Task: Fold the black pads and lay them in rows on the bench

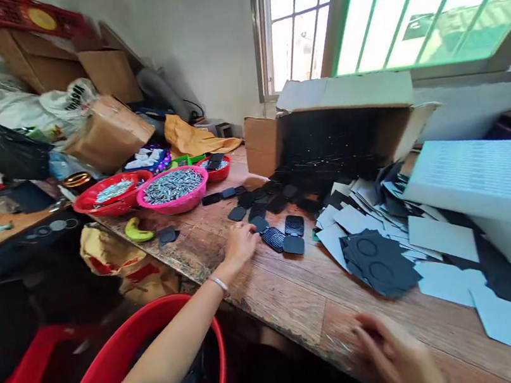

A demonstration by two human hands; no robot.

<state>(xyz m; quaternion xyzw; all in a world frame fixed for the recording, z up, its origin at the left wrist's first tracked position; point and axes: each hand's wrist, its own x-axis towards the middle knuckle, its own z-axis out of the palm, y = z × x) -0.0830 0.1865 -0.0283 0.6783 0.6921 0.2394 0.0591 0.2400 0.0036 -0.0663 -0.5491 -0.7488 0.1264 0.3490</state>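
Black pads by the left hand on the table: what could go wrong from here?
1. The left hand reaches among loose black pads lying close together; a sweep could scatter them or knock some toward the table edge.
2. The right hand is blurred at the near edge, so its grip cannot be judged.
3. The cardboard box lies tipped on its side, and more pads may slide out.

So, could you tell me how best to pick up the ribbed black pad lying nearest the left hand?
Probably by its two long edges, pinched from above. The ribbed pad lies flat on the table, close to the left hand, with another pad close on its far side, so the near edge is freest.
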